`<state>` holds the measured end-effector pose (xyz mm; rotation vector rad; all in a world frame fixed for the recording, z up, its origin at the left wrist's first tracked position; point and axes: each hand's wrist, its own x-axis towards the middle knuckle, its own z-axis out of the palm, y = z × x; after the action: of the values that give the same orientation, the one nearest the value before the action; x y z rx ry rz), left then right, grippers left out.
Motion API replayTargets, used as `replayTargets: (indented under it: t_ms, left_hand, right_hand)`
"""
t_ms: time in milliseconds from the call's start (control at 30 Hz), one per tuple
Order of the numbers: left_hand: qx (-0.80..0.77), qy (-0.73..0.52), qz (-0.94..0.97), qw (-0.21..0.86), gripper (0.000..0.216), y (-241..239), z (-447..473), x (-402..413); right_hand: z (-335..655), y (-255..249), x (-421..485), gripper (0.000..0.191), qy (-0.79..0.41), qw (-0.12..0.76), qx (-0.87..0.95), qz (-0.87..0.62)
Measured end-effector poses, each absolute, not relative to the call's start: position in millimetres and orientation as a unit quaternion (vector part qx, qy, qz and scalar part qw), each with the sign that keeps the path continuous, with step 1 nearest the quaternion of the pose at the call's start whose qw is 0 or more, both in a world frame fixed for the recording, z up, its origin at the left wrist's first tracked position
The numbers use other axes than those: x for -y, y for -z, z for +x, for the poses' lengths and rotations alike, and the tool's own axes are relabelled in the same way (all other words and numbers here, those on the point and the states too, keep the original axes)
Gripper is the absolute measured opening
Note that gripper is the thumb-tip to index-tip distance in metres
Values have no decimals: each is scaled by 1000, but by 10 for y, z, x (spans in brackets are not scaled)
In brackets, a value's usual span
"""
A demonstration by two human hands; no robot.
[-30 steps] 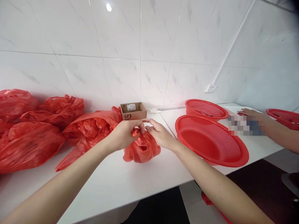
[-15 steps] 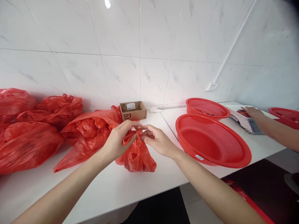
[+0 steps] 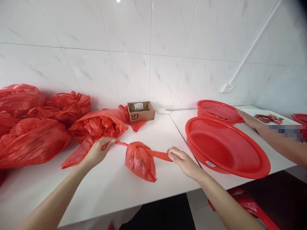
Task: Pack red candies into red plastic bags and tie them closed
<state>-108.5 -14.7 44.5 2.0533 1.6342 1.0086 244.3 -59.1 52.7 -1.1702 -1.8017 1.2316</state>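
A small, filled red plastic bag (image 3: 139,162) sits at the middle of the white table, its neck drawn tight. My left hand (image 3: 102,149) is closed on one of its handles, pulled out to the left. The other handle stretches right into my right hand (image 3: 181,158), which is closed around its end. Both handles are taut and twisted into thin strips. What the bag contains cannot be made out through the plastic.
More red plastic bags (image 3: 35,140) lie heaped at left, one open bag (image 3: 96,124) stuffed with others. A cardboard box (image 3: 141,111) stands by the wall. Two red baskets (image 3: 225,147) stand at right. Beyond them, a co-worker's hand (image 3: 249,118) reaches past dark red pieces (image 3: 268,118) on a scale.
My hands have moved apart from the bag's top, stretching its handles left and right. The co-worker's hand has shifted from the scale to the far basket's rim. The view has turned slightly.
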Motion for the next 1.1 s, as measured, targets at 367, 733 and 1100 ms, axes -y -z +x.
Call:
replayTargets:
  t_ms: [367, 733, 1100]
  left_hand:
    - [-499, -370, 747, 238, 48, -126, -418, 86]
    - [-535, -288, 750, 260, 38, 27, -229, 9]
    - [-555, -272, 724, 306, 42, 155, -254, 280]
  right_hand:
    - [1976, -126, 445, 43, -456, 489, 556, -493]
    - [1932, 333, 370, 64, -353, 465, 582, -566]
    - [2279, 331, 252, 79, -444, 436, 556, -551]
